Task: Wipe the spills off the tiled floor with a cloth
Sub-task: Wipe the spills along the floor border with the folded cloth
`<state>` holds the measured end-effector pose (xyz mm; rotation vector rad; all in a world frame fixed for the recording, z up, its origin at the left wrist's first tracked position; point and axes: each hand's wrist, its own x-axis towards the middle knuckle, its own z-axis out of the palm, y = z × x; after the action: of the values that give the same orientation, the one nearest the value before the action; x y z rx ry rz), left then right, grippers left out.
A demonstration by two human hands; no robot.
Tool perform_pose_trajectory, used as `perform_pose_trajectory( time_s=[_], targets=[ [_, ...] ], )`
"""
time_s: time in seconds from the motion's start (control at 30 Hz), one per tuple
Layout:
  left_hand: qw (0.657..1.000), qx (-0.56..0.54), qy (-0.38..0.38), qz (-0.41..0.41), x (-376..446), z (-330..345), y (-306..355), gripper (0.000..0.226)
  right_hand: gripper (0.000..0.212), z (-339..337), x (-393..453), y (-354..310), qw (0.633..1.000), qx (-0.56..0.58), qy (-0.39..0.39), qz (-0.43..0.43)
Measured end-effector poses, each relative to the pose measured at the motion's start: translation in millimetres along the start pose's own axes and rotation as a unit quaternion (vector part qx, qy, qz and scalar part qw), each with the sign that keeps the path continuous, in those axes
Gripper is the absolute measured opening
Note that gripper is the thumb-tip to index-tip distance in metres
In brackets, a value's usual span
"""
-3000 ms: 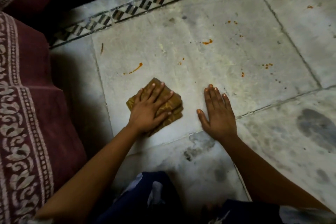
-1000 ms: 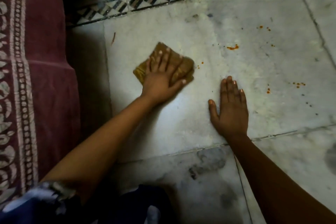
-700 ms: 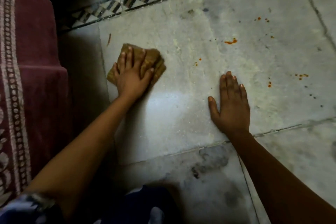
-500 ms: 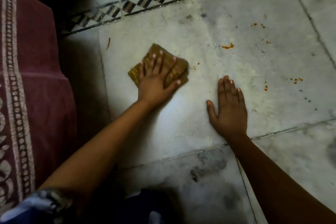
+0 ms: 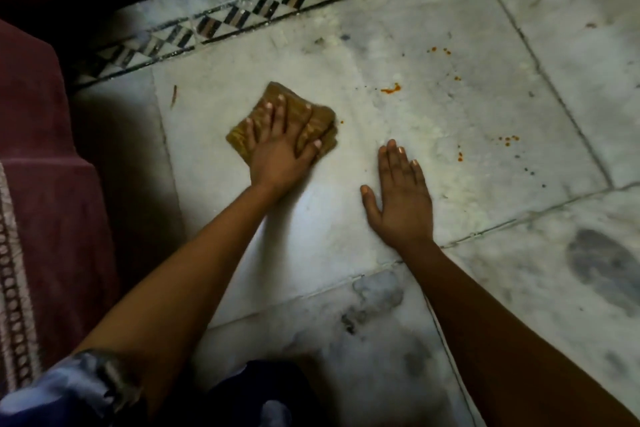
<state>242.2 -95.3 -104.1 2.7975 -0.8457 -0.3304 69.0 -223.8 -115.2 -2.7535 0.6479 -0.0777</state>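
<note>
Cloth [image 5: 287, 121] lies folded on the big pale tile [image 5: 433, 135], a little left of that tile's middle and nearer its far edge than its near one. Your left hand [image 5: 282, 149] lies flat on it, fingers spread and straight, pressing rather than gripping. Your right hand [image 5: 398, 198] is flat on bare tile near the near edge, fingers together, thumb out, holding nothing and bracing you.

Orange specks touch the cloth's right edge. An orange smear [image 5: 391, 89] sits to the right toward the far edge. More dots [image 5: 508, 139] cluster toward the tile's right edge, with a few near the far right corner. A thin streak [image 5: 174, 95] remains at the left edge beside the joint.

Sweep right, I judge, since most of the mess is there. Keep the palm over the cloth's middle so the folds don't creep out from under your fingers. Drag spots toward you; don't push them into the joints. The smear looks thick; it probably needs a clean face of cloth, else you smear it. Take the left-edge streak along the joint, not across. Watch the maroon fabric [image 5: 45, 156] just left of the floor.
</note>
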Motion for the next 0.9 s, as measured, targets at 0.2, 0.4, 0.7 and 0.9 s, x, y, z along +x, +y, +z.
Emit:
perform_pose_trajectory(
  time_s=[0.2,0.4,0.7,0.9],
  targets=[
    [0.995,0.001,-0.022,0.097,-90.5,4.8,-15.1,0.062,0.065,-6.0,-10.1,9.8,0.999,-0.006,-0.032,-0.019],
    [0.997,-0.017,-0.005,-0.070,-3.5,-7.3,5.4,0.056,0.065,-25.1,-34.8,59.5,0.995,-0.034,0.028,0.085],
    [0.981,0.017,-0.038,0.190,-48.5,17.2,44.6,0.056,0.069,-24.1,-44.2,80.2,0.989,-0.033,0.031,0.141],
    [0.999,0.022,-0.018,0.015,7.8,-0.2,21.3,0.055,0.069,-22.1,-44.6,80.6,0.988,-0.034,0.036,0.144]
  ],
)
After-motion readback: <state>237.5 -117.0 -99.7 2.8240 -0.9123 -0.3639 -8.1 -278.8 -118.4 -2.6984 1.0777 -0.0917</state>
